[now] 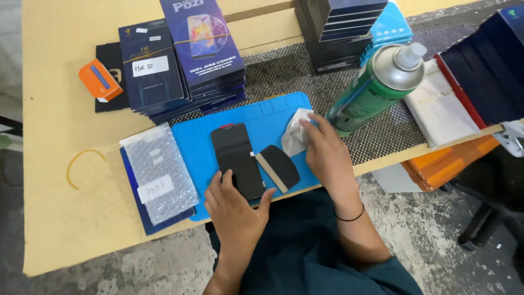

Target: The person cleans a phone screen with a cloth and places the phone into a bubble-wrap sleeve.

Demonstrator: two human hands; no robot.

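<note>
Fingers of our left hand (237, 205) lie spread, steadying the phone (237, 160); our right hand (326, 154) pinches the wipe (295, 133); wipe gently, we judge.

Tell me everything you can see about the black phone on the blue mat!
The black phone is a flat, glossy rectangle with rounded corners and a dark, unlit screen. It lies face up on the blue mat, its long side running away from the person, tilted slightly. The left hand rests on its near end, fingertips on the glass. A small black squeegee lies just to its right. A tiny pale mark sits by its right edge.
</note>
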